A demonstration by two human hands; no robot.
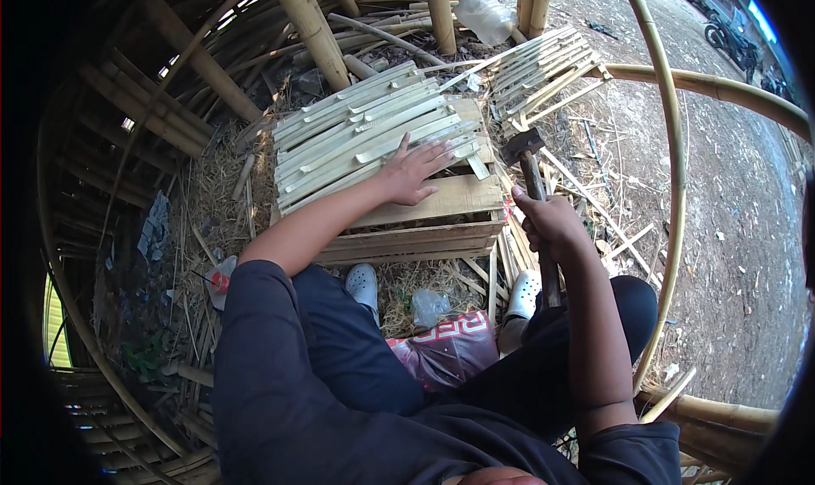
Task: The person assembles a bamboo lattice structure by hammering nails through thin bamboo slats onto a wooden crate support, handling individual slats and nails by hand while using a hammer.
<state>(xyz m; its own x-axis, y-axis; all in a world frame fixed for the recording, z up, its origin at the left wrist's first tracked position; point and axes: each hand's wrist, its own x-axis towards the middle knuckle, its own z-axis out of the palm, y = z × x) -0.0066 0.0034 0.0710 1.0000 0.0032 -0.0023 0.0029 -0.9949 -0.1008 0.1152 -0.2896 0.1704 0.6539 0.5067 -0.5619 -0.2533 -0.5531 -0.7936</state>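
Note:
My right hand (556, 229) is closed round the wooden handle of a hammer (533, 179), its dark metal head up beside the right end of a wooden crate (407, 241). Across the crate's top lies a panel of pale bamboo slats (348, 120), its strips running side by side with gaps between them. My left hand (414, 173) rests flat on the near right part of these slats, fingers spread and thumb pointing away from me. Just in front of that hand a bare board (458, 198) forms part of the crate's top.
A second slat panel (543, 73) lies beyond the crate to the right. Bamboo posts (310, 31) rise behind, and a curved bamboo pole (671, 171) arches on my right. A clear plastic jug (486, 16) sits at the back. Loose strips (586, 192) litter the ground. Near my feet lies a printed sack (450, 349).

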